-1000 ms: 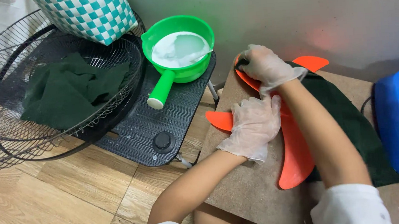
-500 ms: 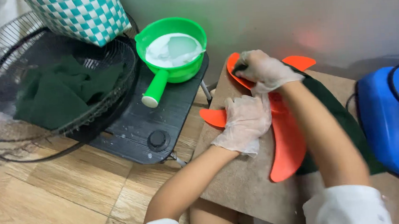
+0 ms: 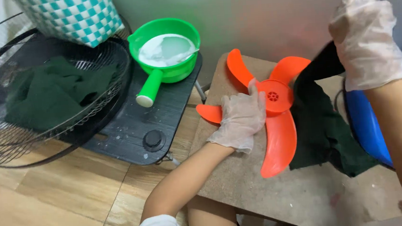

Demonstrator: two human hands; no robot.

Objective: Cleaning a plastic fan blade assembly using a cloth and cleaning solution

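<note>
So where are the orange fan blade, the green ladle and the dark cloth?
orange fan blade [image 3: 278, 140], head view, on its lower blade.
green ladle [image 3: 150, 88], head view, on its handle.
dark cloth [image 3: 322, 133], head view, on the folds beside the blade.

Fan blade lies flat on the board, near its middle. Left hand rests on the blade's left side, touching it. Cloth lies on the board just right of the blade, one end under the blade's edge, other end lifted up by the right hand, which is above & behind the blade. Container sits right of the cloth, at board's right edge. Left of the board, on the floor: flat tray w/ ladle bowl on its rear part, handle pointing fwd. Fan grille is left of the bowl, overlapping the tray, w/ a 2nd cloth inside. Bag stands behind the grille.
</note>
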